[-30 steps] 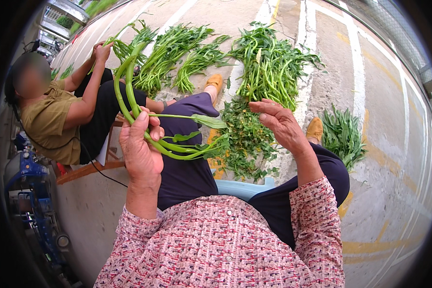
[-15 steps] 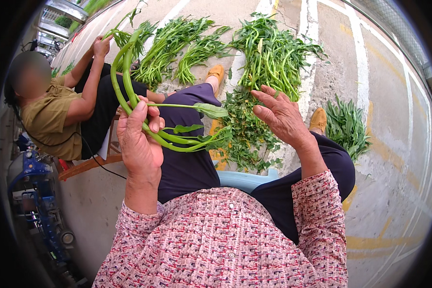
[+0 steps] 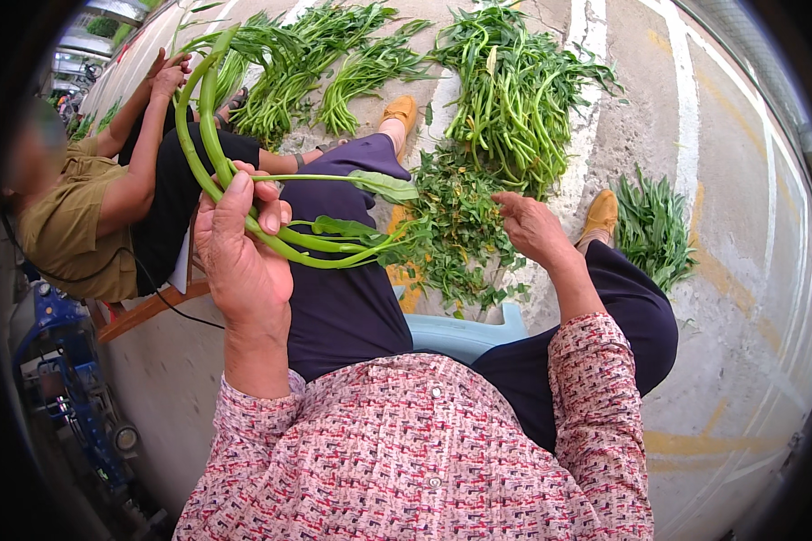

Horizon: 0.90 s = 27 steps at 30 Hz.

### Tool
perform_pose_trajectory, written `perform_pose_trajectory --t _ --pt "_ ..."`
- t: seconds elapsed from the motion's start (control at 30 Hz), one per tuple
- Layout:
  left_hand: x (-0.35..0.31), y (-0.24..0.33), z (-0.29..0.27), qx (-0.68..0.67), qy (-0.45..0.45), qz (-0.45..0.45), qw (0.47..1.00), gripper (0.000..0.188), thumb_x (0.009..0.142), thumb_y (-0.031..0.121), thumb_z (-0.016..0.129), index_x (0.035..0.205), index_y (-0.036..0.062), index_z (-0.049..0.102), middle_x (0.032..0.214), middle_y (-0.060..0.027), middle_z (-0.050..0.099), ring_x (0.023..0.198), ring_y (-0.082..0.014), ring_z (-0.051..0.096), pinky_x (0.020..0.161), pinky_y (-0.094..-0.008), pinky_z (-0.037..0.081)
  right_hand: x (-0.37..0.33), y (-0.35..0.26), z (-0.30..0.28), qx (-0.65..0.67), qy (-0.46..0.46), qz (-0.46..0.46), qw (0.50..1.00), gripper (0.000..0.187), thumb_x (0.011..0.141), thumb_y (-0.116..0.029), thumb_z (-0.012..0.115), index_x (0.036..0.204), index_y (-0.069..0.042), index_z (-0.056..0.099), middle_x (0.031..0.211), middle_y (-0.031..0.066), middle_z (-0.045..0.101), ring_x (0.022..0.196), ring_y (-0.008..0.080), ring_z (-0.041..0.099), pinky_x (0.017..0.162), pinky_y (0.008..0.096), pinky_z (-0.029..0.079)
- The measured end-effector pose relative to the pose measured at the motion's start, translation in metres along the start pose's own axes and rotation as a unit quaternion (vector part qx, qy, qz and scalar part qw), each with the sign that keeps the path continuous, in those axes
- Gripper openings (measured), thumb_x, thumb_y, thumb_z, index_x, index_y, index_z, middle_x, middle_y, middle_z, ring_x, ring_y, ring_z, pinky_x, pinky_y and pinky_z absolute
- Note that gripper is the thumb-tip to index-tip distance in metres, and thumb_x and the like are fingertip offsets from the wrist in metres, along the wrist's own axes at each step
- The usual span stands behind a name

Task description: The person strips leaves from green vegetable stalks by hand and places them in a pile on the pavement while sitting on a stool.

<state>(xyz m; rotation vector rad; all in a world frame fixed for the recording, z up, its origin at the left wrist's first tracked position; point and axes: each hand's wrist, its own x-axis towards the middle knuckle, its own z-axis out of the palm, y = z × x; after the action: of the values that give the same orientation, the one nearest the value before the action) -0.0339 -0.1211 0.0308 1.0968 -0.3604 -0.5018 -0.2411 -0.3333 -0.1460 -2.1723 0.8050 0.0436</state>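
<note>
From the middle of the view, the light-blue plastic stool shows nearest, toward five o'clock. Toward ten, the left hand is raised, thumb and fingers clamped on two thick, bent green stems and one thin green leaf stalk. Near two, the right hand reaches inward, fingers bent close together; whether they pinch anything, I cannot tell. One low heap of loose green-and-yellow leaves spreads at one, lying before one large pile of long-stemmed greens. Two tan shoes flank the leaves. One leafy green bundle lies toward three. Toward ten, past the stems, sits one co-worker in olive.
</note>
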Motion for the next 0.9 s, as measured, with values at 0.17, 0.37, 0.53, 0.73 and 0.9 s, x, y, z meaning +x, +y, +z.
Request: perform_pose_trajectory --t 0.17,0.37,0.53,0.73,0.9 --pt "0.016 -0.02 -0.004 0.02 0.038 -0.026 0.999 0.012 0.091 0.01 0.053 0.1 0.0032 0.057 0.082 -0.0061 0.059 0.059 -0.0093 0.045 0.062 -0.0279 0.039 0.004 0.098 0.094 0.031 -0.171 0.11 0.979 0.035 0.077 -0.005 0.047 0.106 -0.005 0.066 0.096 0.0208 0.066 0.091 0.0305 0.063 0.082 0.0351 0.048" --pt "0.035 -0.038 -0.019 0.017 0.043 -0.057 0.997 0.012 0.092 0.011 0.051 0.1 0.0048 0.056 0.079 -0.0036 0.054 0.058 -0.0079 0.043 0.062 -0.0273 0.037 0.0 0.134 0.146 0.022 -0.342 0.164 0.925 0.039 0.074 -0.004 0.05 0.109 -0.011 0.066 0.101 0.0189 0.065 0.092 0.0294 0.063 0.086 0.0341 0.047" --pt "0.055 -0.055 -0.024 0.003 0.039 -0.095 0.995 0.012 0.092 0.013 0.05 0.101 0.0061 0.054 0.078 -0.0027 0.053 0.054 -0.006 0.042 0.059 -0.0247 0.036 -0.007 0.151 0.204 -0.058 -0.463 0.15 0.872 0.046 0.078 -0.009 0.046 0.118 -0.025 0.061 0.122 0.0098 0.058 0.11 0.0277 0.057 0.095 0.0374 0.043" --pt "0.079 -0.069 -0.026 -0.028 0.019 -0.121 0.992 0.01 0.094 0.013 0.047 0.099 0.0048 0.047 0.077 -0.0011 0.048 0.051 -0.0052 0.041 0.056 -0.0244 0.035 -0.015 0.119 0.231 -0.152 -0.571 0.09 0.801 0.038 0.082 -0.014 0.048 0.117 -0.02 0.061 0.122 0.0092 0.058 0.113 0.0268 0.056 0.094 0.0397 0.043" --pt "0.098 -0.057 -0.031 -0.058 -0.021 -0.106 0.993 0.01 0.094 0.011 0.046 0.101 0.005 0.043 0.076 -0.0022 0.046 0.05 -0.0084 0.042 0.055 -0.0257 0.033 -0.01 0.105 0.241 -0.157 -0.576 0.045 0.801 0.043 0.082 -0.011 0.049 0.124 -0.015 0.054 0.12 0.0132 0.059 0.112 0.0285 0.055 0.093 0.0413 0.042"
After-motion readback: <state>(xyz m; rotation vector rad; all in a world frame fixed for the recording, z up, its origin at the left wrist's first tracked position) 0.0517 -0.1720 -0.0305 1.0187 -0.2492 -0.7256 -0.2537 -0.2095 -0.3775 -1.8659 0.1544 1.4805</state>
